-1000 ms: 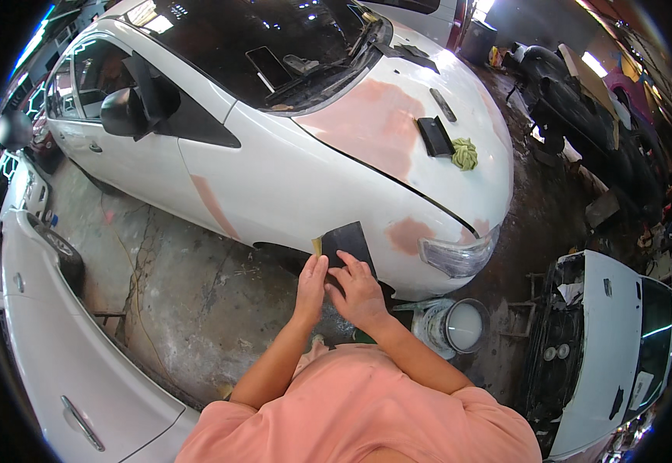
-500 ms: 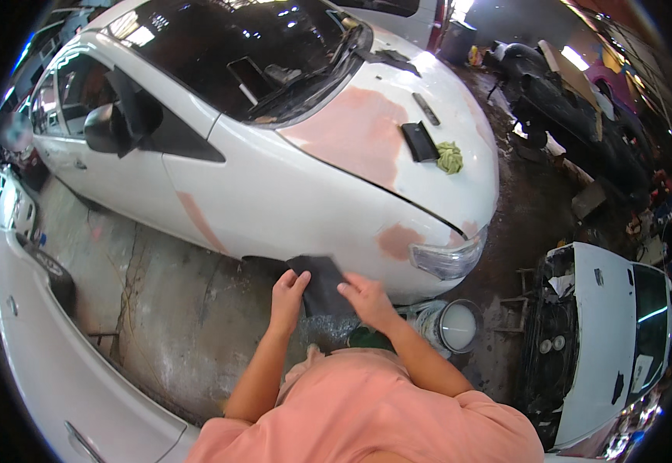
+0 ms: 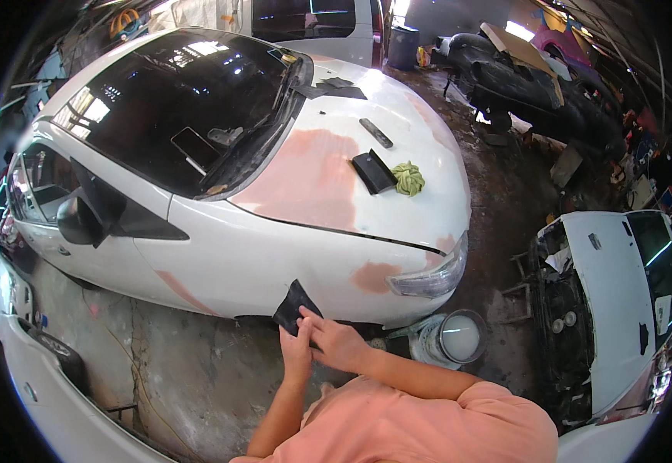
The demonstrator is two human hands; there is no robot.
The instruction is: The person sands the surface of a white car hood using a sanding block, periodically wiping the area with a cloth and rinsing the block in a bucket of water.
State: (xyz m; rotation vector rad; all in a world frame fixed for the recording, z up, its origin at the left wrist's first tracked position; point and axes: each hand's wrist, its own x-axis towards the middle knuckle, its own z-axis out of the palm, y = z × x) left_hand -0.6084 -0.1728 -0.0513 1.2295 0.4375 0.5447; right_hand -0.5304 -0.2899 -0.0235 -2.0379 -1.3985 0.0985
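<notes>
My left hand [image 3: 296, 351] and my right hand [image 3: 334, 339] meet on a dark sheet, probably abrasive paper [image 3: 290, 305], held low in front of the white car [image 3: 305, 262]. The sheet looks bent or folded; my right fingertips lie over it and my left thumb grips its lower part. Pink patches [image 3: 374, 276] mark the car's fender and hood. On the hood rest a black angled piece [image 3: 371, 171], a crumpled green cloth [image 3: 408, 177], a narrow grey bar [image 3: 375, 132] and some dark sheets [image 3: 342, 91].
A bucket of pale liquid [image 3: 459, 336] stands at the car's front corner. A detached white door [image 3: 606, 301] is at right, black body parts [image 3: 529, 100] are piled behind it. Another car [image 3: 20, 355] borders the left; a cable [image 3: 143, 378] crosses the floor.
My hands, spread on the wide sheet half a second ago, have come together, and the sheet looks smaller. My view has shifted, showing more beyond the car.
</notes>
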